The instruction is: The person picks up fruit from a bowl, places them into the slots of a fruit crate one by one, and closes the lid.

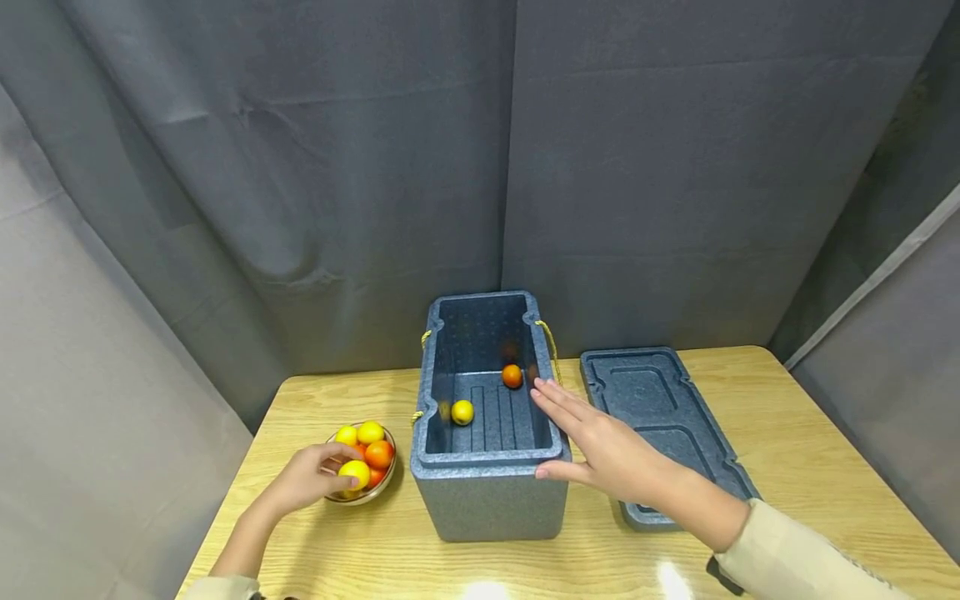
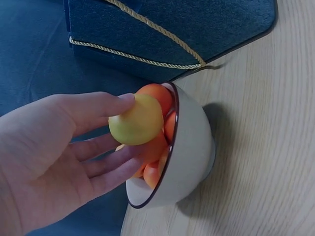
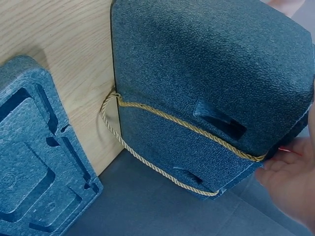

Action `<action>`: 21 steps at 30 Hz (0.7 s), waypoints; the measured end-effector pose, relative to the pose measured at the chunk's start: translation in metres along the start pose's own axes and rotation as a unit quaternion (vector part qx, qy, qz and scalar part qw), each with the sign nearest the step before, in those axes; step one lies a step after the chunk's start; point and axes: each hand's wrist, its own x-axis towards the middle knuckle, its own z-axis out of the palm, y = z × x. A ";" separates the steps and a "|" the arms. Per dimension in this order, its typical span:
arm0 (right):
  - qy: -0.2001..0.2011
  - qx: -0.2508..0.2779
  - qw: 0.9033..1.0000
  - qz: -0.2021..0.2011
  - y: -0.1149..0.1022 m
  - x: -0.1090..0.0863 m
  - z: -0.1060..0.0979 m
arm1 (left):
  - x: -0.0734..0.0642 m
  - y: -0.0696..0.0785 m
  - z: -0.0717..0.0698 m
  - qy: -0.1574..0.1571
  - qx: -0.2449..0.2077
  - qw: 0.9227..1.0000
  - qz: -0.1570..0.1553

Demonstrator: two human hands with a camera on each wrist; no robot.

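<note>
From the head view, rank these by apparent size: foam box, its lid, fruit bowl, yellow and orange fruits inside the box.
Largest to smallest:
1. Foam box
2. Lid, partly covered
3. Fruit bowl
4. Yellow fruit and orange fruit: too alike to rank

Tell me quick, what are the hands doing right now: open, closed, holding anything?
Left hand: holding a round yellow fruit at the round cream bowl.
Right hand: open, holding nothing, at the rectangular speckled-grey box.
</note>
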 end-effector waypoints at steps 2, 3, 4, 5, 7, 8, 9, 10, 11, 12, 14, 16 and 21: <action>0.000 0.000 1.000 0.000 0.000 0.000 0.000 | 0.001 0.000 -0.001 -0.002 -0.003 1.000 -0.001; 0.000 0.000 1.000 0.000 0.000 0.000 0.000 | 0.001 0.001 -0.002 -0.003 -0.005 1.000 -0.001; -0.001 -0.001 1.000 0.001 0.000 0.000 0.000 | 0.001 0.001 -0.002 -0.004 -0.007 1.000 -0.002; -0.001 -0.001 1.000 0.002 0.000 0.000 0.000 | 0.001 0.002 -0.003 -0.005 -0.010 1.000 -0.003; -0.001 -0.001 1.000 0.003 0.000 0.000 0.000 | 0.002 0.004 -0.004 -0.008 -0.013 1.000 -0.006; -0.002 -0.001 1.000 0.004 0.000 0.000 0.000 | 0.002 0.006 -0.005 -0.011 -0.013 1.000 -0.006; -0.003 0.000 1.000 0.005 0.000 0.000 0.000 | 0.002 0.007 -0.006 -0.012 -0.014 1.000 -0.005; -0.004 0.001 1.000 0.006 -0.001 0.000 0.000 | 0.001 0.008 -0.007 -0.015 -0.015 1.000 -0.003; -0.004 0.001 1.000 0.006 -0.001 0.000 0.000 | 0.001 0.009 -0.008 -0.018 -0.017 1.000 -0.002; -0.005 0.002 1.000 0.006 -0.002 0.000 0.001 | 0.000 0.010 -0.008 -0.020 -0.019 1.000 0.000; -0.006 0.001 1.000 0.006 -0.002 0.000 0.001 | -0.001 0.012 -0.010 -0.024 -0.021 0.999 0.008; -0.005 -0.001 1.000 0.005 -0.003 0.000 0.001 | 0.000 0.013 -0.011 -0.027 -0.023 0.999 0.011; -0.001 -0.006 1.000 0.003 -0.002 -0.001 -0.001 | 0.009 0.018 -0.013 -0.021 -0.015 1.000 0.012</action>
